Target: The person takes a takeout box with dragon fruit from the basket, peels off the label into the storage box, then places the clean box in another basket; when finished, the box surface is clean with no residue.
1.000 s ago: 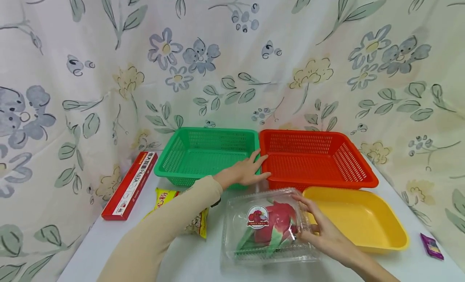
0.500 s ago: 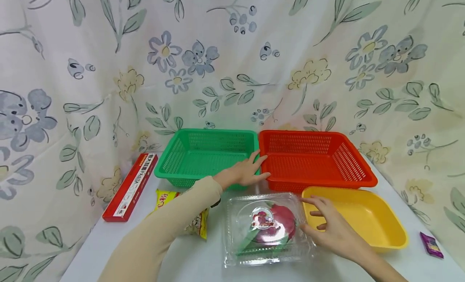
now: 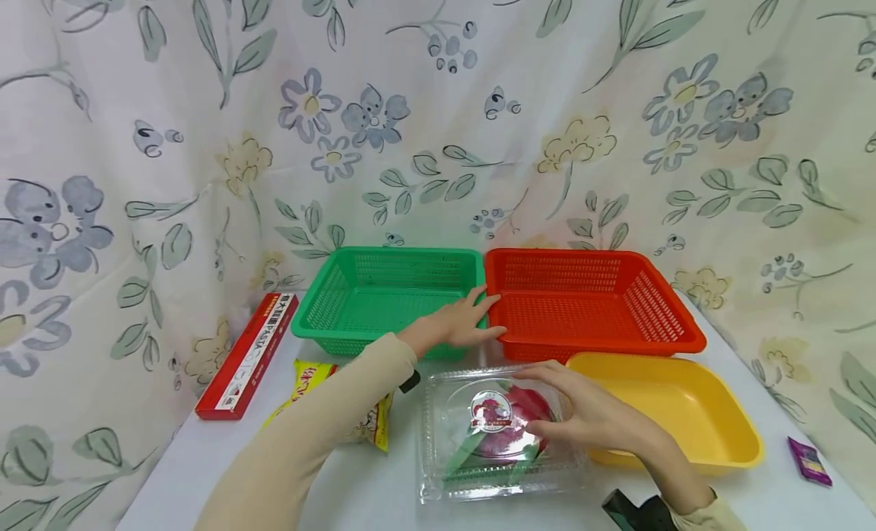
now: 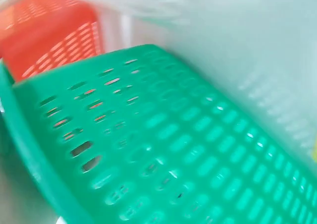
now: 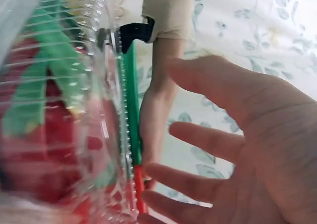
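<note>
A clear plastic clamshell box (image 3: pixel 472 455) with a round label lies on the white table, holding a red fruit with green leaves that looks like dragon fruit (image 3: pixel 527 409). Over the right part of its lid is my right hand (image 3: pixel 582 409), fingers spread. In the right wrist view the box (image 5: pixel 101 110) stands to the left of those spread fingers. My left hand (image 3: pixel 455 322) reaches to where the green basket (image 3: pixel 325 329) meets the red basket (image 3: pixel 671 318), its fingers extended over their adjoining rims. The left wrist view shows mostly the green basket's slotted inside (image 4: pixel 163 130).
A yellow basin (image 3: pixel 684 409) sits right of the clamshell, in front of the red basket. My left forearm partly covers a yellow snack bag (image 3: pixel 315 375). At far left lies a red pasta box (image 3: pixel 249 356); at far right, a small purple packet (image 3: pixel 810 461).
My right hand has let go of the clamshell's right edge and moved left over the lid. The tilted box now lies flat. My left hand stays in place.
</note>
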`<state>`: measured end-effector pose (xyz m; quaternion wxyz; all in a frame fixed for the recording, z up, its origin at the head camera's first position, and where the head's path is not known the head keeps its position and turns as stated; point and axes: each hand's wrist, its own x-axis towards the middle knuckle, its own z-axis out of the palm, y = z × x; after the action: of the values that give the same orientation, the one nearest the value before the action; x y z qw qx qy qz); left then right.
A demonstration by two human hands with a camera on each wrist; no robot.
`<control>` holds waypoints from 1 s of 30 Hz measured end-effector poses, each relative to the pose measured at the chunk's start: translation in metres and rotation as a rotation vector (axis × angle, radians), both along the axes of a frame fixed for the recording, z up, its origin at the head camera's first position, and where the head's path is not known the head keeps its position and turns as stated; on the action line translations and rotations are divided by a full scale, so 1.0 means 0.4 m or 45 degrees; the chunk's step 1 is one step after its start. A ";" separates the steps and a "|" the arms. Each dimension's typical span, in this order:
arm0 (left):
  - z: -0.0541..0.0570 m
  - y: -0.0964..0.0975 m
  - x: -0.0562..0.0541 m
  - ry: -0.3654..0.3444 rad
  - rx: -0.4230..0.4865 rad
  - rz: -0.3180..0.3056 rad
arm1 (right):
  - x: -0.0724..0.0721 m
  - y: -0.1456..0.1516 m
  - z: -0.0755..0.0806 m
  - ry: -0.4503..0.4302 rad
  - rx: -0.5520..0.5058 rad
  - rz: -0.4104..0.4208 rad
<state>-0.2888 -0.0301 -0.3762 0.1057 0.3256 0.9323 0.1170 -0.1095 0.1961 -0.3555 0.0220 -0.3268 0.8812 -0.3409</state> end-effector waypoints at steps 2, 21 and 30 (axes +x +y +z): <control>0.009 -0.004 -0.008 -0.014 0.005 -0.015 | -0.009 -0.007 0.002 -0.033 0.008 0.044; 0.099 -0.181 0.227 0.233 0.375 -0.022 | -0.015 0.002 0.005 -0.178 0.147 0.062; 0.056 -0.230 0.321 0.172 0.439 -0.007 | -0.032 -0.024 0.008 -0.146 0.192 -0.105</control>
<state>-0.1605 -0.1219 -0.3538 -0.0142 0.3487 0.9024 0.2528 -0.1224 0.1863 -0.3525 0.0827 -0.2675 0.9144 -0.2924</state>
